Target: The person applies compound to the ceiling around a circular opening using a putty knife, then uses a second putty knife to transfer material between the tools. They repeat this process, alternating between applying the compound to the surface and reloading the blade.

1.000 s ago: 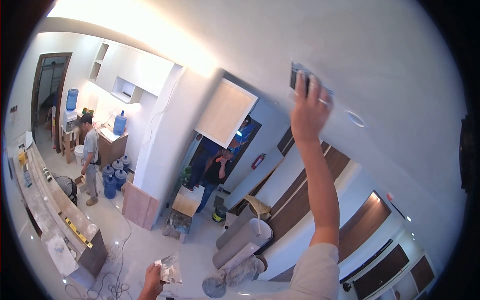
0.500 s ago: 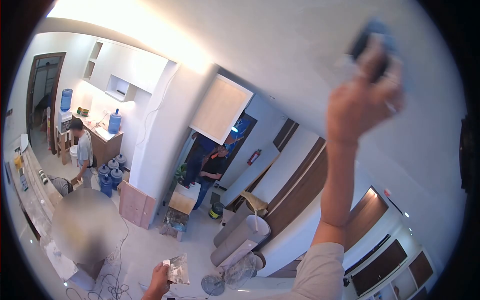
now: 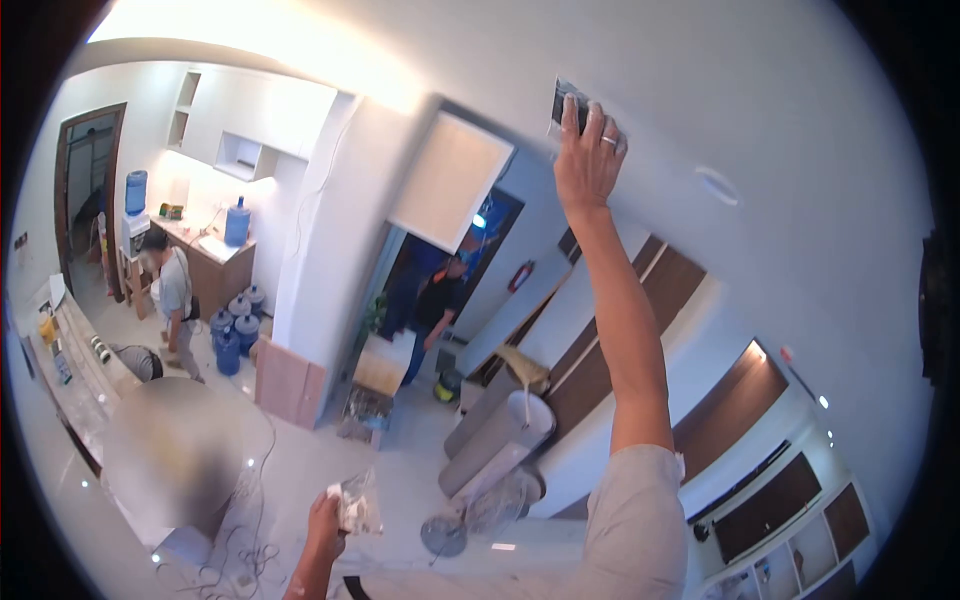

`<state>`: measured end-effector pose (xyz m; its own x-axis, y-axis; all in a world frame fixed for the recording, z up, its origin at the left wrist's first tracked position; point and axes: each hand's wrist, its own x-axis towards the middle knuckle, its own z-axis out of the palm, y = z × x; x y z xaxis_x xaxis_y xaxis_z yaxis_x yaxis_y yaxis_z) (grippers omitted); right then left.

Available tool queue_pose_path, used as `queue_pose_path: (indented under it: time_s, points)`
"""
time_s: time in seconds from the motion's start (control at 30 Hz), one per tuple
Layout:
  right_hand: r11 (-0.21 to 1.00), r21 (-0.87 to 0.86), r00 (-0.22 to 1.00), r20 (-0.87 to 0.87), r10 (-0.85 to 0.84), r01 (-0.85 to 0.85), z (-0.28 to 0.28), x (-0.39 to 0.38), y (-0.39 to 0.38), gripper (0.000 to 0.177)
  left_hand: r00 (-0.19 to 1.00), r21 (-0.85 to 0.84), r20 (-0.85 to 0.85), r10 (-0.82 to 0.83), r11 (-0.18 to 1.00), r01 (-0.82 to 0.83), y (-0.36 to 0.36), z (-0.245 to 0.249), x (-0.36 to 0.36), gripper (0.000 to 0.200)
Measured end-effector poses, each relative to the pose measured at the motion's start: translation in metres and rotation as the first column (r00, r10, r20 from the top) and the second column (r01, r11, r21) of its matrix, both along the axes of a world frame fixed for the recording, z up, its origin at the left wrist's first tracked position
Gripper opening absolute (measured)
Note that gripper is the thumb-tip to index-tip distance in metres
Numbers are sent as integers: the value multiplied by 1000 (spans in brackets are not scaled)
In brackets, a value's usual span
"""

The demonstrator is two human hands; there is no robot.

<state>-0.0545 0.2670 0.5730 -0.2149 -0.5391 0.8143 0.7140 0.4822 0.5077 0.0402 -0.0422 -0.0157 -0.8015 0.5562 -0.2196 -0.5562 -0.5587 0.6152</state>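
Observation:
Overhead, my right hand (image 3: 587, 170) presses a dark, flat putty scraper (image 3: 561, 95) against the pale ceiling (image 3: 720, 90). Its fingers lie over the blade, and a ring shows on one of them. The handle, if any, is hidden behind the hand. Low in the view, my left hand (image 3: 324, 530) grips a flat scraper plate (image 3: 362, 505) smeared with whitish putty. That plate is held well below the ceiling, above the floor.
A wooden-topped stand (image 3: 385, 362) and large grey rolls (image 3: 500, 440) occupy the floor ahead. Blue water bottles (image 3: 235, 330) cluster near the counter (image 3: 215, 265). One person (image 3: 172, 290) is at left, another (image 3: 437, 305) by the doorway. Cables (image 3: 262, 475) trail across the floor.
My right hand has swept left across the ceiling with its scraper. My left hand stays low with its plate. The person at left has straightened up, and the view has shifted slightly.

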Motion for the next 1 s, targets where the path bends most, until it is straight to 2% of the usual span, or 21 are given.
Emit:
queue_pose_path:
  time_s: [0.07, 0.13, 0.17, 0.2, 0.23, 0.27, 0.3, 0.33, 0.4, 0.47, 0.53, 0.57, 0.63, 0.7, 0.73, 0.8, 0.83, 0.93, 1.0]
  points:
    - [952, -207, 945, 190, 265, -225, -56, 14, -4, 47, 1000, 5, -17, -2, 1000, 2, 0, 8, -3, 23]
    - [803, -441, 798, 263, 543, -401, -131, 27, -5, 43, 999, 47, -37, 22, 999, -20, -1, 26, -4, 26]
    - [670, -591, 697, 237, 677, -449, -176, 40, -16, 43, 997, 55, -54, 51, 997, -48, 0, 26, -7, 26]
    - [310, -845, 502, 58, 863, -436, -226, 56, -31, 41, 996, 61, -46, 80, 995, -77, 2, 34, -9, 26]
    - [80, -940, 411, -67, 909, -332, -285, 66, -23, 36, 995, 33, -24, 92, 995, -91, 2, 45, -10, 25]
    - [-154, -964, 362, -227, 904, -218, -343, 76, -14, 34, 994, 8, -16, 104, 995, -104, 4, 47, -13, 25]
    - [-395, -915, 332, -399, 855, -83, -389, 93, -24, 33, 993, -15, -13, 115, 993, -115, 7, 47, -15, 25]
    - [-366, -923, 382, -382, 842, -115, -437, 109, -33, 29, 991, -42, -3, 133, 990, -133, 10, 51, -16, 26]
    - [-448, -878, 418, -475, 774, -166, -490, 132, -64, 25, 988, -73, 4, 152, 986, -152, 18, 51, -17, 26]
    - [-661, -724, 408, -674, 616, -198, -519, 157, -103, 24, 982, -100, 51, 181, 979, -175, 28, 50, -15, 19]
    - [-734, -645, 424, -738, 526, -213, -558, 173, -122, 27, 977, -122, 112, 179, 979, -165, 38, 47, -12, 19]
    - [-720, -670, 399, -719, 569, -181, -554, 181, -130, 32, 975, -131, 138, 175, 979, -158, 41, 52, -10, 19]
    - [-599, -786, 308, -614, 727, -153, -524, 181, -147, 34, 978, -111, 148, 144, 986, -128, 44, 57, -8, 19]
    - [-362, -916, 198, -393, 898, -175, -490, 177, -158, 32, 979, -74, 167, 116, 992, -105, 46, 66, -7, 18]
    - [-283, -948, 185, -308, 933, -147, -492, 176, -153, 35, 981, -74, 161, 112, 992, -101, 46, 67, -7, 18]
    - [-115, -988, 145, -128, 981, -100, -499, 181, -133, 44, 984, -72, 146, 106, 993, -96, 47, 69, -6, 18]
    - [-57, -994, 156, -71, 985, -91, -503, 179, -125, 56, 987, -77, 133, 95, 993, -86, 46, 67, -7, 19]
    - [4, -1000, 199, 5, 980, 6, -515, 182, -98, 56, 992, -52, 106, 62, 997, -56, 41, 56, -15, 20]
    - [112, -981, 211, 144, 967, 157, -513, 193, -73, 59, 993, 10, 112, 31, 999, -33, 34, 50, -18, 19]
